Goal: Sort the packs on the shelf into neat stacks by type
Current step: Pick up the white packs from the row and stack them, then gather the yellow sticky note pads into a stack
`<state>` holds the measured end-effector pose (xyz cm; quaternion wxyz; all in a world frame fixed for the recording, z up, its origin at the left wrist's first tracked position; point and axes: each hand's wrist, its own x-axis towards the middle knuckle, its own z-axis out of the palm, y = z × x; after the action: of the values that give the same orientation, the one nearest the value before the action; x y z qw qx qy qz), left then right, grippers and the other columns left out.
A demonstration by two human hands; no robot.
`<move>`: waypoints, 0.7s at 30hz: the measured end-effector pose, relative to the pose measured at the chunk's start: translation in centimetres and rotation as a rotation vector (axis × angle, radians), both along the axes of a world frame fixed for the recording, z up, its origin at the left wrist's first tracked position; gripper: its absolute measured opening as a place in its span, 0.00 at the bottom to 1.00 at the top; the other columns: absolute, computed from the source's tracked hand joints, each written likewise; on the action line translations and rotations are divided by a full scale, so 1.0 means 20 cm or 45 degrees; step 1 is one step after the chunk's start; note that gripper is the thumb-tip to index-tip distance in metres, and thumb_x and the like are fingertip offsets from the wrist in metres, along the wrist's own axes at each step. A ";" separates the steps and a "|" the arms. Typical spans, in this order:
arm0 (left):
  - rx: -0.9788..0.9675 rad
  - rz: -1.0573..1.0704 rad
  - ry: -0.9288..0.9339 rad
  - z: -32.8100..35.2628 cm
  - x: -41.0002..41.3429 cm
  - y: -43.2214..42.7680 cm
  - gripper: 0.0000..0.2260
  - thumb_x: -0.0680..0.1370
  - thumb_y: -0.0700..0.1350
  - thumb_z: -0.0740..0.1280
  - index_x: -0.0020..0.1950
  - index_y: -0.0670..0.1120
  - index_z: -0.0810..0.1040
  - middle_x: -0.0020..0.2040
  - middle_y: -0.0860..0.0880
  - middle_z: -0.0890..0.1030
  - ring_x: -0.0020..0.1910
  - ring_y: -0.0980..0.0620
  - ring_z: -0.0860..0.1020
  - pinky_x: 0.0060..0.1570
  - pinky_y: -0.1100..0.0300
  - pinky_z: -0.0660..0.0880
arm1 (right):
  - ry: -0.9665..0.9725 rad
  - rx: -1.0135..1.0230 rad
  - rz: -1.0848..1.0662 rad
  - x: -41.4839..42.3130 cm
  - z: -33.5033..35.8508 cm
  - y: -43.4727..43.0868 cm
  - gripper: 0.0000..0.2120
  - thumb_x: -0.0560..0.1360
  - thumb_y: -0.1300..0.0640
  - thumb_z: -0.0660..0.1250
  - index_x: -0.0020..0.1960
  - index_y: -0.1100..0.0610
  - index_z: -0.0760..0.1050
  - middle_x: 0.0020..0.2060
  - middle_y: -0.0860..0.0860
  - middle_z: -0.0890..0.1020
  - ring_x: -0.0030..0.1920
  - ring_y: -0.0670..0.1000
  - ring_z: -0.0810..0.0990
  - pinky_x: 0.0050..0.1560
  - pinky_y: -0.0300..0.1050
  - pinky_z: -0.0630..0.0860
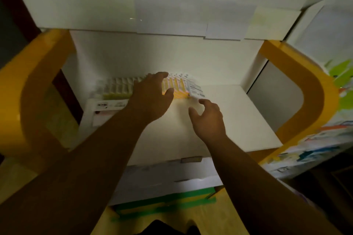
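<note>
White shelf board is sitting dimly lit. Left hand is lying over yellow packs, grip unclear; right hand is hovering slack-fingered alongside.

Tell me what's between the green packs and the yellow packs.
Your left hand rests there, covering the stretch between the green packs and the yellow packs, in the head view.

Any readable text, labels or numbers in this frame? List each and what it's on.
None legible; the frame is dim and blurred.
pack label, white, rightmost pack: black print, too blurred to read.
shelf-edge label, left front: dark marks, too blurred to read.
side-panel graphics, right: coloured shapes, no readable words.
</note>
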<state>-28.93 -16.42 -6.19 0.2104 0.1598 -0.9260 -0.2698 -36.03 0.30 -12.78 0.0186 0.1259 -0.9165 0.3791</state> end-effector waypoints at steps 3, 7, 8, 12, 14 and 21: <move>0.041 -0.021 -0.066 -0.04 -0.14 0.14 0.23 0.79 0.51 0.65 0.73 0.49 0.68 0.70 0.46 0.73 0.69 0.46 0.71 0.71 0.52 0.64 | -0.032 -0.023 0.039 -0.18 0.00 0.12 0.26 0.77 0.43 0.66 0.71 0.51 0.71 0.68 0.53 0.74 0.68 0.55 0.72 0.66 0.48 0.70; 0.098 -0.005 -0.199 -0.09 -0.31 0.29 0.24 0.79 0.52 0.64 0.75 0.51 0.66 0.73 0.48 0.70 0.71 0.47 0.69 0.71 0.53 0.64 | -0.077 -0.086 0.100 -0.42 0.02 0.22 0.27 0.77 0.42 0.67 0.73 0.50 0.69 0.69 0.52 0.72 0.69 0.54 0.72 0.65 0.49 0.71; 0.124 0.011 -0.229 -0.10 -0.34 0.32 0.24 0.80 0.52 0.63 0.75 0.52 0.65 0.74 0.49 0.69 0.71 0.47 0.68 0.70 0.53 0.63 | -0.103 -0.092 0.127 -0.47 0.02 0.23 0.27 0.77 0.42 0.67 0.73 0.50 0.68 0.70 0.52 0.72 0.69 0.54 0.72 0.65 0.48 0.71; 0.192 0.087 -0.283 -0.15 -0.41 0.39 0.24 0.81 0.50 0.63 0.77 0.50 0.63 0.75 0.49 0.66 0.73 0.49 0.66 0.70 0.59 0.61 | -0.171 -0.084 0.276 -0.57 -0.03 0.23 0.26 0.78 0.45 0.68 0.73 0.49 0.68 0.70 0.50 0.72 0.68 0.52 0.73 0.59 0.41 0.68; 0.198 0.127 -0.307 -0.19 -0.43 0.40 0.24 0.81 0.50 0.63 0.77 0.50 0.63 0.75 0.49 0.67 0.73 0.50 0.66 0.70 0.58 0.61 | -0.222 -0.089 0.345 -0.59 -0.07 0.21 0.26 0.78 0.46 0.69 0.73 0.49 0.68 0.70 0.50 0.71 0.68 0.52 0.73 0.59 0.40 0.67; 0.585 0.171 -0.314 -0.26 -0.52 0.38 0.23 0.80 0.46 0.64 0.75 0.51 0.66 0.72 0.50 0.71 0.65 0.49 0.75 0.66 0.52 0.71 | -0.237 0.027 0.501 -0.67 -0.19 0.12 0.30 0.76 0.45 0.70 0.75 0.50 0.66 0.71 0.51 0.70 0.69 0.52 0.71 0.68 0.45 0.69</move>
<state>-39.27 -8.76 -11.30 0.0716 0.2963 -0.8464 -0.4367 -49.50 2.63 -16.51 -0.1416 0.2671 -0.8760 0.3758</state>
